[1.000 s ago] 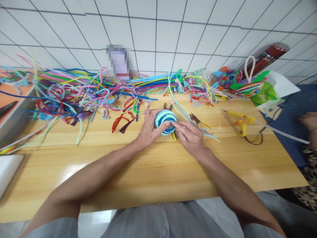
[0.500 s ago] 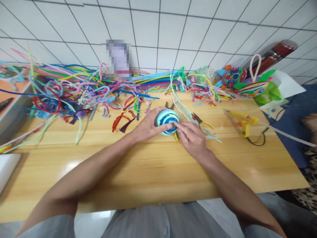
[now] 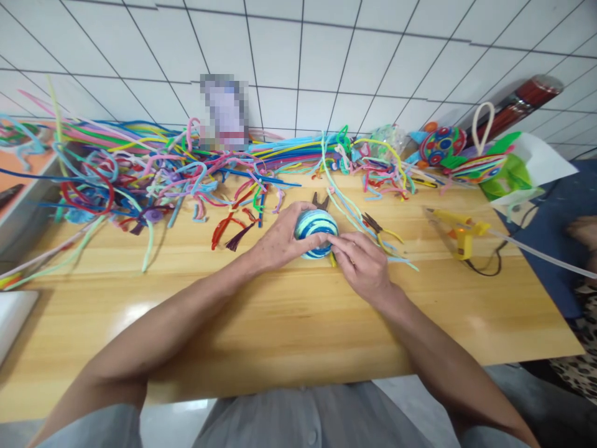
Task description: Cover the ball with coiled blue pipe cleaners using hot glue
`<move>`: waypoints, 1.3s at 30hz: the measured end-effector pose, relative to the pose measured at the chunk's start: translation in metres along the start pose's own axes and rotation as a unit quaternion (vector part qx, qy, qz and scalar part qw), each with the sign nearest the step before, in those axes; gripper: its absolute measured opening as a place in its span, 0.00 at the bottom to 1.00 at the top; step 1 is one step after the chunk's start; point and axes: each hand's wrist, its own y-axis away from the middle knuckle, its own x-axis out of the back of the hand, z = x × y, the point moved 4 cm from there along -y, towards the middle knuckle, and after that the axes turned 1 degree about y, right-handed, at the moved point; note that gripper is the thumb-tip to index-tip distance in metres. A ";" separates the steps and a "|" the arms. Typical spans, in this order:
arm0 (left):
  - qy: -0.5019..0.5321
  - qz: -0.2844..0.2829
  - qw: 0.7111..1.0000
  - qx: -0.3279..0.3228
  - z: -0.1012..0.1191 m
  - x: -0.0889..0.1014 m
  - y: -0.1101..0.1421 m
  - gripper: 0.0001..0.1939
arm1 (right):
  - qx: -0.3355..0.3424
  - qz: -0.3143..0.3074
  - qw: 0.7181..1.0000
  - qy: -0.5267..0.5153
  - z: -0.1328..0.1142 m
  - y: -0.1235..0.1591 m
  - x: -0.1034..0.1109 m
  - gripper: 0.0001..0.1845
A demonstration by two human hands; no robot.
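Observation:
A small dome coiled from blue, white and pale green pipe cleaners [image 3: 315,225] rests on the wooden table [image 3: 280,323]. My left hand [image 3: 280,239] cups its left side, thumb pressed on the front. My right hand [image 3: 361,264] touches its lower right edge, fingers pinched together at the coil. Loose pale blue and green pipe cleaner strands [image 3: 347,208] trail from behind the dome toward the wall.
A big tangle of coloured pipe cleaners [image 3: 153,171] lies along the wall. Pliers [image 3: 373,223] lie right of the dome. A yellow glue gun [image 3: 459,230] with its cord is farther right. Finished coiled pieces [image 3: 459,155] stand at the back right. Another person's hand [image 3: 583,230] shows at the right edge.
Both hands stay on the dome with only slight finger shifts; my right fingers have closed in lower on its edge. The view has tilted a little.

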 end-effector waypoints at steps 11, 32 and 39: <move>0.001 0.029 1.000 -0.009 0.001 -0.009 0.005 0.27 | -0.086 0.017 0.996 -0.036 0.005 -0.011 0.003 0.09; -0.001 0.039 0.999 -0.014 -0.002 -0.009 0.005 0.26 | -0.251 0.130 0.959 0.035 0.064 -0.007 0.041 0.14; -0.005 0.081 0.997 -0.017 -0.007 -0.013 0.006 0.27 | -0.193 -0.006 0.980 -0.053 0.048 -0.009 0.024 0.14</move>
